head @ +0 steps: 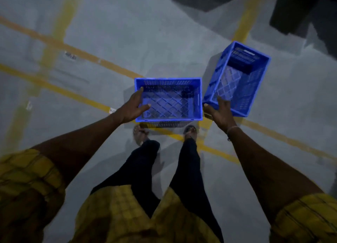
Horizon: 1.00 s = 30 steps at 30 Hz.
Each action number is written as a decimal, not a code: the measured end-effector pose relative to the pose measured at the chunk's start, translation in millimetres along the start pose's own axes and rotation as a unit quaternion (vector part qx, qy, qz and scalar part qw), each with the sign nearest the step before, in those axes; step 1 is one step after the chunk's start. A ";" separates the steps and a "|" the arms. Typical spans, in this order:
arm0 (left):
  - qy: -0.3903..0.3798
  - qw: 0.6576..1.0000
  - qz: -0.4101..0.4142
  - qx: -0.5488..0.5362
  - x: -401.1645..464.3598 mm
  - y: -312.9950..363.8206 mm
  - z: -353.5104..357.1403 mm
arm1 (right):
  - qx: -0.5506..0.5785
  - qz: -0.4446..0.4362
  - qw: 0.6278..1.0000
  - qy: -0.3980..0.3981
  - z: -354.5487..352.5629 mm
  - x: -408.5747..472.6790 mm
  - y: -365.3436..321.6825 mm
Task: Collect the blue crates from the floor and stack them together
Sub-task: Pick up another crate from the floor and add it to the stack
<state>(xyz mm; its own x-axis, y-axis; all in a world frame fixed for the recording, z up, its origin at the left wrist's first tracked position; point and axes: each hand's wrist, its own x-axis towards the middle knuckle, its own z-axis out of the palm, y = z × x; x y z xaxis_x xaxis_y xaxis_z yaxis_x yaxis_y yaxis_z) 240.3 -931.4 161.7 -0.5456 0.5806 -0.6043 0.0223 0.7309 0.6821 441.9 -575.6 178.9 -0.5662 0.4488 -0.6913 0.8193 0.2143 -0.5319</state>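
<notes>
Two blue slatted plastic crates are in front of me, both open side up and empty. My left hand (135, 106) grips the left wall of the nearer blue crate (168, 82), with the thumb inside. That crate hangs level above my feet. My right hand (219, 113) holds the near corner of the second blue crate (242, 89), with fingers inside the rim. This crate is tilted and angled away to the right, apart from the first one.
The grey concrete floor (127, 42) carries yellow painted lines (76, 50) crossing left and under my feet. Dark bulky shapes (299, 9) stand at the top right. My legs and sandalled feet (140, 135) are directly below the nearer crate.
</notes>
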 end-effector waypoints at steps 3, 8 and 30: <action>0.017 0.999 -0.004 0.028 30.3 -33.7 25.3 | -0.004 0.000 0.999 -0.040 13.4 64.7 36.2; 0.045 0.995 -0.052 0.069 75.4 -94.3 58.7 | -0.121 -0.013 0.991 -0.053 46.5 130.9 41.0; 0.089 0.973 -0.158 0.145 288.3 -289.7 132.8 | -0.267 0.022 0.963 0.019 156.5 385.8 154.8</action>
<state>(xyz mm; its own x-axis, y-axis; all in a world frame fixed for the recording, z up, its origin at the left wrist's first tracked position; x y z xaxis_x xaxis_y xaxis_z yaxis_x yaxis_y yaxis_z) 187.8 -928.1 -264.8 -0.6988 0.2576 -0.6673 0.0502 0.9483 0.3135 336.1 -505.0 -246.7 -0.5344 0.4976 -0.6832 0.7784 0.6049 -0.1682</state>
